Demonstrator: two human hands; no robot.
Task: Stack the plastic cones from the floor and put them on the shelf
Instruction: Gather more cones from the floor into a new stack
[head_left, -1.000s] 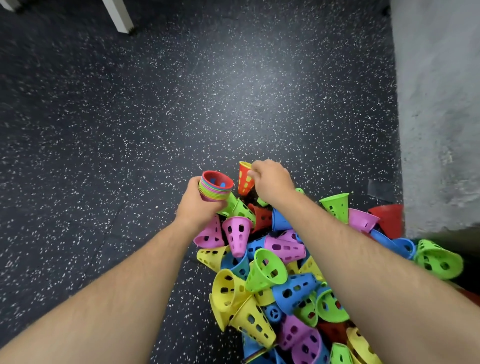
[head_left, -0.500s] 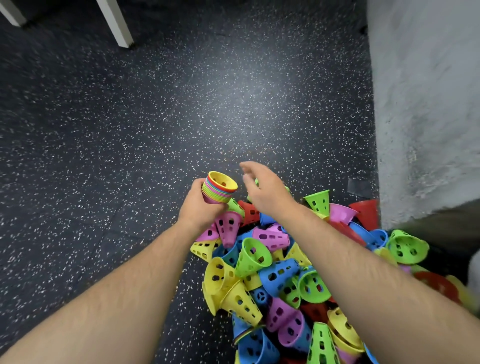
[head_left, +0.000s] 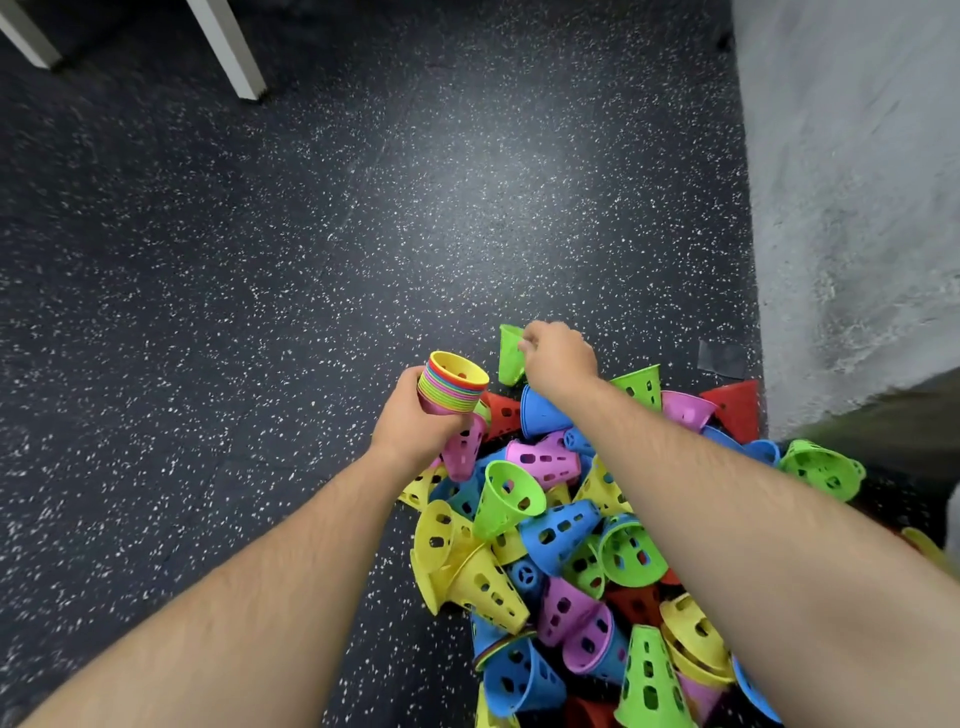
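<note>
1. The left hand (head_left: 413, 423) curled its fingers round a nested stack of cones (head_left: 453, 387), gripping it near the narrow end; the wide rims pointed up and away, with a yellow cone innermost on top.
2. The right hand (head_left: 561, 361) pinched the rim of a single green cone (head_left: 509, 356) at the far edge of the pile, just right of the stack and apart from it. Whether that cone was clear of the floor could not be told.
3. The pile of loose cones (head_left: 545, 519), in yellow, blue, green, purple and red, lay jumbled on the dark speckled floor (head_left: 260, 312) under both forearms.
4. A grey wall (head_left: 857, 208) stood to the right, and a white leg (head_left: 228, 52) stood at the far left.
</note>
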